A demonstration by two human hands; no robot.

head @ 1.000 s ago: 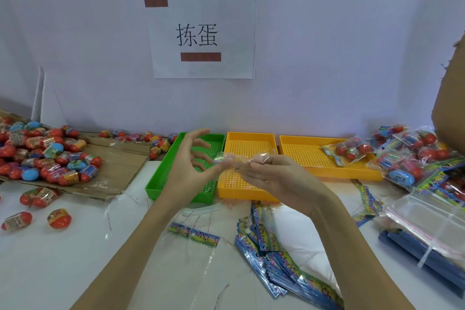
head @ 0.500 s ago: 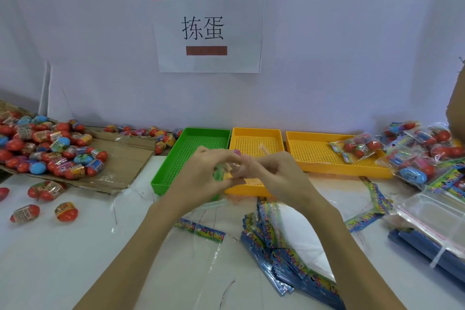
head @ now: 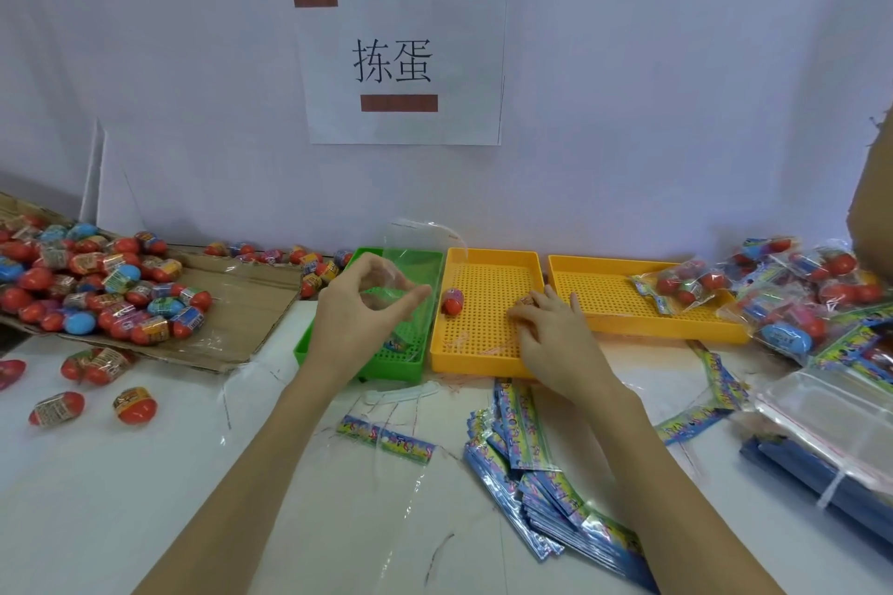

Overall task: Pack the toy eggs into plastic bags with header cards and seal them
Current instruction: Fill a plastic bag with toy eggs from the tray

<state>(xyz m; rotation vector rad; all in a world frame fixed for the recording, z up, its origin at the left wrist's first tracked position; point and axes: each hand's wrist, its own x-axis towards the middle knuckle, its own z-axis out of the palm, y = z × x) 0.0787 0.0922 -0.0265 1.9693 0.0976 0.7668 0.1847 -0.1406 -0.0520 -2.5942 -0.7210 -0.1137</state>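
both hands had parted since earlier. left hand [head: 360, 304] pinched an open clear bag [head: 410, 266] at eleven o'clock; right hand [head: 551, 329] curled over a toy egg [head: 526, 301] in the yellow tray [head: 483, 355]. filling step; next, egg into bag.

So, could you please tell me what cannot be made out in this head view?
- Egg under the right hand: mostly covered by its fingers.
- Print on the header cards: too small to read.
- Clear bag in the left hand: lower edge lost against the green tray.
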